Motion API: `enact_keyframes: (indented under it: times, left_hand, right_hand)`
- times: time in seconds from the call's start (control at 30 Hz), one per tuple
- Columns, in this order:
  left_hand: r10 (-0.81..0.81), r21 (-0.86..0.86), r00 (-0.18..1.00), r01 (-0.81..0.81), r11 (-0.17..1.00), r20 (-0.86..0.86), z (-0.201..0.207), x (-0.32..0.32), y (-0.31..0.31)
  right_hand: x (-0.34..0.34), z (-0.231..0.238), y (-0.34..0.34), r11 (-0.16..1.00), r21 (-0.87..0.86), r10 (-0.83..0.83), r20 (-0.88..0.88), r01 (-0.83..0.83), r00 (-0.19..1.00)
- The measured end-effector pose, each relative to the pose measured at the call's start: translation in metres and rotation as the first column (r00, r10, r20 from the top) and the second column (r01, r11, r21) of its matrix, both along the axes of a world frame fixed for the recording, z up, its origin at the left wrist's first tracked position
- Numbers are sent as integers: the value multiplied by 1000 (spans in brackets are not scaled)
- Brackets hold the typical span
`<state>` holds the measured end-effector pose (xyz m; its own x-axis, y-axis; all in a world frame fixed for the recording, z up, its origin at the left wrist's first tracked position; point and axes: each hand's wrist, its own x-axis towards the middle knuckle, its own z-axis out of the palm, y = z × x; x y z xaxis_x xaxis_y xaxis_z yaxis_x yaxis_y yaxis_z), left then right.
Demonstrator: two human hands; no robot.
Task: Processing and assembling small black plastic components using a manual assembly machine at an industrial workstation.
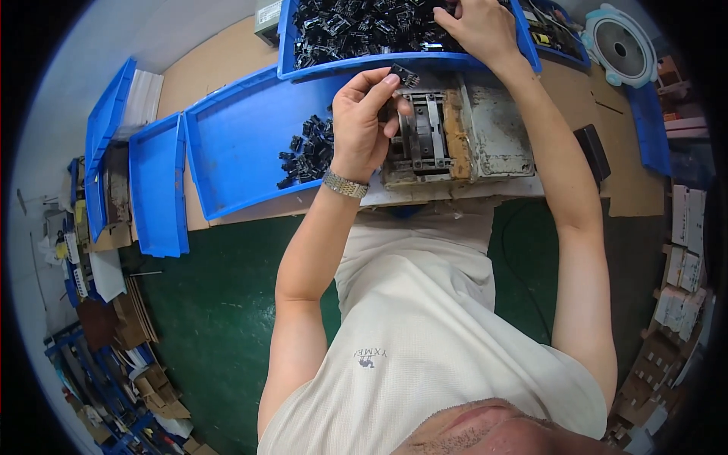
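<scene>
In my left hand (362, 117), between thumb and forefinger, is a small black electronic part (405, 76) with metal pins. The hand is raised just in front of a blue bin (364, 67) heaped with similar black parts (349, 30). My right hand (485, 30) reaches over that bin's right side. Its fingers are curled at the heap and partly cut off by the upper edge, so what they grip is hidden. Below and right of the left hand stands a worn bench machine (431, 136) with metal rails and a grey housing (497, 133).
To the left, a shallow blue tray (243, 144) holds a pile of black parts (307, 152) at its right end. Farther left is a smaller blue tray (158, 186). A round pale-blue fan (620, 45) and a black box-like object (591, 152) sit on the right.
</scene>
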<state>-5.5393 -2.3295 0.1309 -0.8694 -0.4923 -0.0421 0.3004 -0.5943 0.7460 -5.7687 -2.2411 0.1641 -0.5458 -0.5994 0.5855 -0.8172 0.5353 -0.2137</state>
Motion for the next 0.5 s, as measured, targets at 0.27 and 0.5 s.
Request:
enact_keyframes:
  times: [0.27,0.5]
  left_hand:
    - [-35,-71,997,39,997,62,-9,15,1]
    - [116,-977,992,-66,203,-43,-33,10,-1]
  right_hand:
    - [-2,19,15,957,-285,60,-24,-64,998]
    - [10,15,58,546,-805,785,588,233,194]
